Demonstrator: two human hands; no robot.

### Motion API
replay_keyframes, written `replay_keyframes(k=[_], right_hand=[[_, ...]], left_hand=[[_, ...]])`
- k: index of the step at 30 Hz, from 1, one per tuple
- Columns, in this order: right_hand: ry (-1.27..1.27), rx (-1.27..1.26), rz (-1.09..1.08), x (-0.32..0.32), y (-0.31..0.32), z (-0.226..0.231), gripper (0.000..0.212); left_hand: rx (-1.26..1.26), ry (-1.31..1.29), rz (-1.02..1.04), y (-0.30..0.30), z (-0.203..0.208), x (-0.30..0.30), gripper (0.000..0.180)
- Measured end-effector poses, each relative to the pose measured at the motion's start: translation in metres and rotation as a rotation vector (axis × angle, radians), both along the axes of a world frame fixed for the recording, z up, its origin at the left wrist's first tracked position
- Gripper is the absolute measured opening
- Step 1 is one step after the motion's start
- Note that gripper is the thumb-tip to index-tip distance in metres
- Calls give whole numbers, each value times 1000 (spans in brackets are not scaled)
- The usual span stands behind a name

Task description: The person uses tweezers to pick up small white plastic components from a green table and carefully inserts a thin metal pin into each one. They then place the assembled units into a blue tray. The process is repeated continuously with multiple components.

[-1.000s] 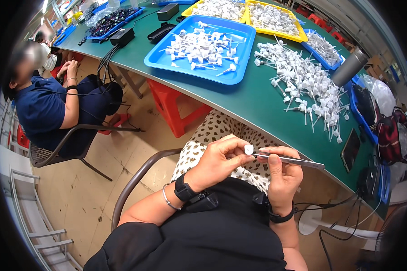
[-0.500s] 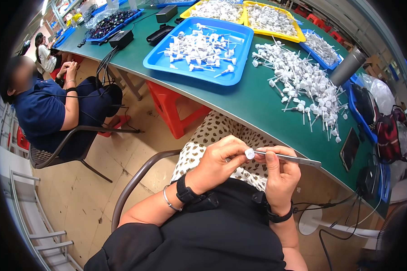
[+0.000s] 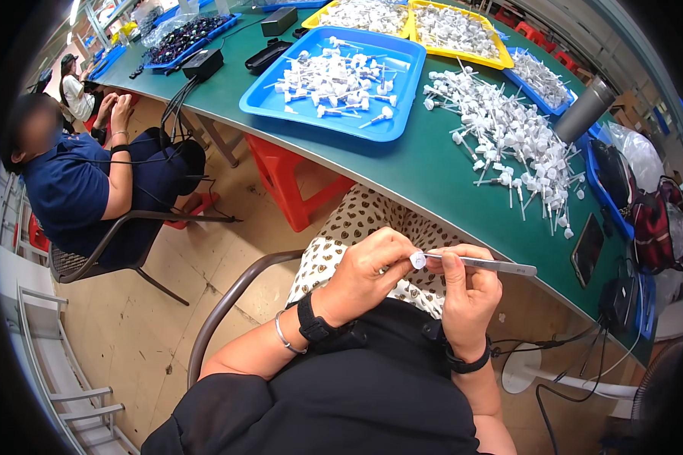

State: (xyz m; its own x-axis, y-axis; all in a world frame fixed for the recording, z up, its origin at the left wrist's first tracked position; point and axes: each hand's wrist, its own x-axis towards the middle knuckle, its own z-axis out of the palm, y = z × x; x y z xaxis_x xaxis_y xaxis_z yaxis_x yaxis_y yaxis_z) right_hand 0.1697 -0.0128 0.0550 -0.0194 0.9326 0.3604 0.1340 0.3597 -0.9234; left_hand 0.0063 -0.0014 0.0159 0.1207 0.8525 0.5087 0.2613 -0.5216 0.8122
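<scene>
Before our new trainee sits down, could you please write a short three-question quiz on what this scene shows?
1. Which of the person's hands holds the slim metal tool?
2. True or false: the loose pile of white parts lies directly on the green table, to the right of the large blue tray.
3. What colour is the plastic stool below that tray?
A) Yellow
B) Red
C) White

Key:
1. The right hand; the left hand has a small white part at its fingertips.
2. True.
3. B.
</scene>
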Motion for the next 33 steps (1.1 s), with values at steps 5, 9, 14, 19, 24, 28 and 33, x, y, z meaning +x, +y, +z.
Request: replay_keyframes(k=[5, 9, 14, 19, 24, 28, 33], right_hand=[[39, 3, -19, -1, 0, 0, 10], [35, 22, -19, -1, 1, -1, 8], [-59, 50, 16, 3, 2, -2, 9], [-232, 169, 18, 9, 5, -3, 6], [-386, 244, 47, 12, 5, 6, 5], [-151, 131, 34, 10, 4, 3, 6], [-83, 132, 3, 8, 2, 3, 8]], left_hand=[[-7, -3, -4, 0, -2, 0, 18], [-30, -8, -16, 0, -3, 0, 17], [-68, -14, -33, -1, -3, 0, 16], [-50, -35, -51, 0, -5, 1, 15], [-27, -53, -101, 2, -8, 1, 14], [-131, -113, -126, 2, -4, 0, 11], [-187, -212, -143, 3, -6, 1, 8]])
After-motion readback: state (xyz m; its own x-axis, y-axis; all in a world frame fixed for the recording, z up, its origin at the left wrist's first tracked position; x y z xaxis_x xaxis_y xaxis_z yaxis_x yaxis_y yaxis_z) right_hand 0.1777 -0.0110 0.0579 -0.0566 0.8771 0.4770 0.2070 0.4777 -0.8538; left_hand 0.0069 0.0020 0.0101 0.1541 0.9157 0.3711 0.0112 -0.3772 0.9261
